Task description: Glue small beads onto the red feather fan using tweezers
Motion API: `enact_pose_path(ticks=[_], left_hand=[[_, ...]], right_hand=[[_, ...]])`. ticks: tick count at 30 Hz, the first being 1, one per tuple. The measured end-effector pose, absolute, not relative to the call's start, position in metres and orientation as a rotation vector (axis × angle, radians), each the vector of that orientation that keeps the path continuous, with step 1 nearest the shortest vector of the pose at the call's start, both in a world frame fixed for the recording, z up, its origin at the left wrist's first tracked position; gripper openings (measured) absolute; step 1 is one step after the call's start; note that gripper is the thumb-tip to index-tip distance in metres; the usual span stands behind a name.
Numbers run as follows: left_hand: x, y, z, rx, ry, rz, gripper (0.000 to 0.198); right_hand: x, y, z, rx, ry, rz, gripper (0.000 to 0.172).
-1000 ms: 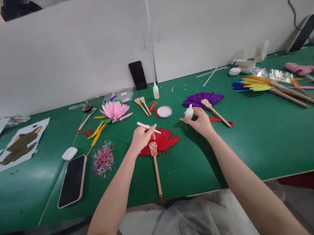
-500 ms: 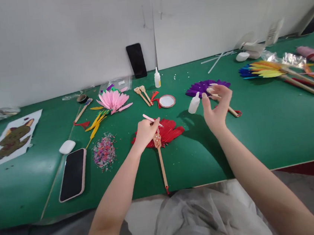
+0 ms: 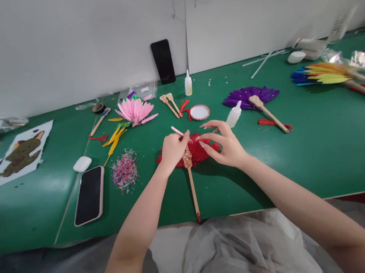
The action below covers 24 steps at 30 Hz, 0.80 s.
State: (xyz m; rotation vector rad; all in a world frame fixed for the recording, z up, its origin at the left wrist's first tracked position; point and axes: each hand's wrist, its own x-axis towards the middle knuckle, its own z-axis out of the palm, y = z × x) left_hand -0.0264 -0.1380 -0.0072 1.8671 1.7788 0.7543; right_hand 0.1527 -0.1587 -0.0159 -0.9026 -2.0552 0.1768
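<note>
A red feather fan (image 3: 200,151) lies in front of me on the green table, its wooden handle pointing toward me. My left hand (image 3: 173,153) is closed around a slim pink pen-like tool (image 3: 177,131), its tip down over the red feathers. Small pale beads dot the fan's wooden head (image 3: 187,157). My right hand (image 3: 224,144) hovers at the feathers' right side, fingers curved and apart, with nothing visible in them. Just behind it a white squeeze bottle (image 3: 234,114) leans to the right.
Left of the fan lie a pile of colourful sequins (image 3: 125,170) and a phone (image 3: 89,196). Farther back are pink feathers (image 3: 136,111), a round white lid (image 3: 200,112), a second bottle (image 3: 188,83) and a purple feather fan (image 3: 246,96). Multicoloured feather fans (image 3: 322,73) lie at right.
My right hand has moved left and down, from beside the purple fan to the red feathers. My left hand stays at the red fan with the pink tool. The view has shifted slightly.
</note>
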Motion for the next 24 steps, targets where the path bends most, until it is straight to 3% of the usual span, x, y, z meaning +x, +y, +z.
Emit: enact_pose_path(ticks=[11, 24], left_hand=[[-0.0265, -0.1369, -0.0137, 1.893, 1.759, 0.751, 0.054], [-0.0268, -0.1369, -0.0148, 1.886, 1.784, 0.734, 0.055]], right_hand=[[0.1546, -0.1549, -0.0138, -0.939, -2.268, 0.208, 0.026], [0.1521, -0.1559, -0.0171, -0.933, -2.321, 0.189, 0.025]])
